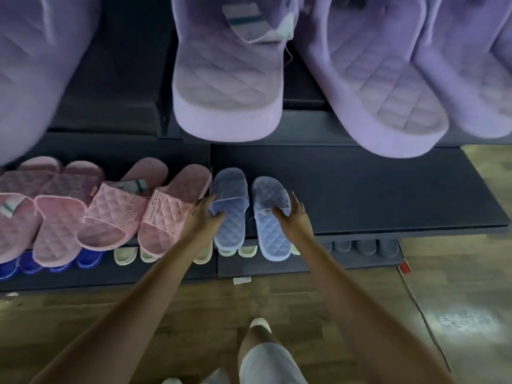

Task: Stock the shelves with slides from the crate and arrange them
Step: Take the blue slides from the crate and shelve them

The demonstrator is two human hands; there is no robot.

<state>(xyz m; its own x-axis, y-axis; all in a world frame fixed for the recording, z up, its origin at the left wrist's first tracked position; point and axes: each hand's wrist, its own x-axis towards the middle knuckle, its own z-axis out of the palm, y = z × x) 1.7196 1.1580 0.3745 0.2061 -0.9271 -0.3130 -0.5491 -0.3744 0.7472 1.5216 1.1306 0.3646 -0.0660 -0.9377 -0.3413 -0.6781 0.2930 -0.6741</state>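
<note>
- The left hand point(203, 217) is reaching to the middle shelf point(360, 189) and is taking hold of the left blue slide point(232, 231). Its grip is clamped on the strap, with the thumb tucking under the strap's front edge and the fingers wrapping over its outer side.
- The right hand point(291, 214) is holding the right blue slide point(273, 236) in the same way. Its grip is clamped on that strap, with the thumb pressing in at the strap's opening and the fingers lying along the outer side.
- Both blue slides are lying flat on the dark middle shelf, side by side and close together. Their toes are pointing toward the back and their heels are hanging over the shelf's front edge.
- A row of pink slides point(116, 217) is filling the shelf to the left, overlapping one another at a slant. The nearest pink slide point(166, 217) is sitting just beside the left blue slide, and the left hand is lying between the two.
- To the right of the blue pair, the bare dark surface of the shelf is showing.
- Large lavender slides point(227, 87) are hanging over the edge of the upper shelf, close to the camera and blurred.
- On the lowest shelf, dark blue slides point(88, 259), pale green slides point(124, 254) and grey slides point(360, 246) are peeking out from under the middle shelf.
- The person is standing on a wooden floor point(457, 300), and one leg in light shorts point(271, 361) is showing between the forearms.
</note>
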